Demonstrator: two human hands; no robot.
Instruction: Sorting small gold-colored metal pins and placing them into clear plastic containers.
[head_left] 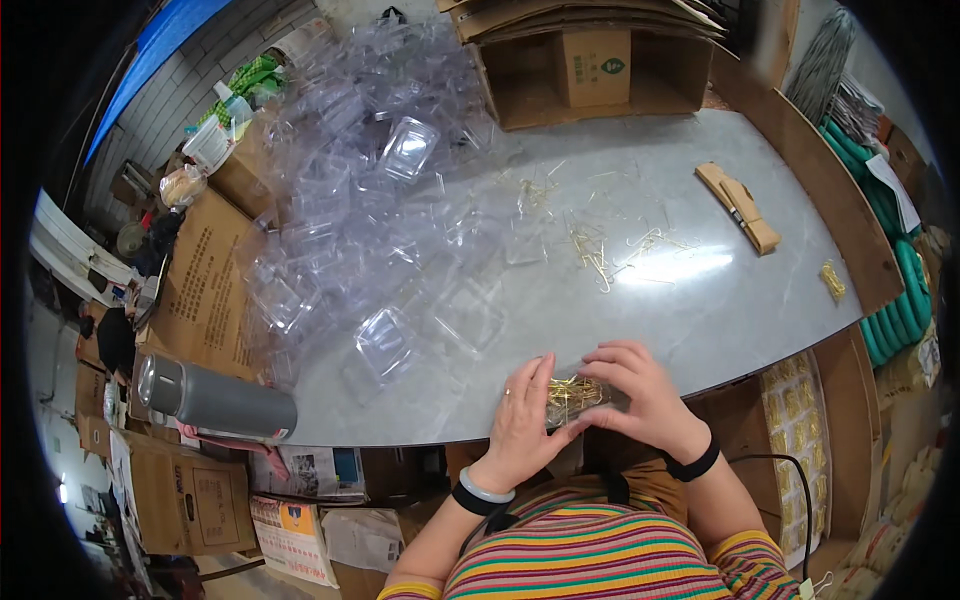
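Observation:
Both my hands are closed around one small clear plastic box [574,397] filled with thin gold hooks, at the near edge of the grey table [700,310]. My left hand [522,410] grips its left side. My right hand [640,385] covers its top and right side. Loose gold hooks [597,257] lie scattered on the table beyond my hands. A big heap of empty clear plastic boxes [370,200] spreads over the table's left half, the nearest one [385,343] just left of my left hand.
A grey steel flask [215,398] lies on its side at the table's near left corner. An open cardboard box [590,70] stands at the far edge. A tan wooden piece [738,206] rests at the right. Cardboard sheets and cartons crowd the left.

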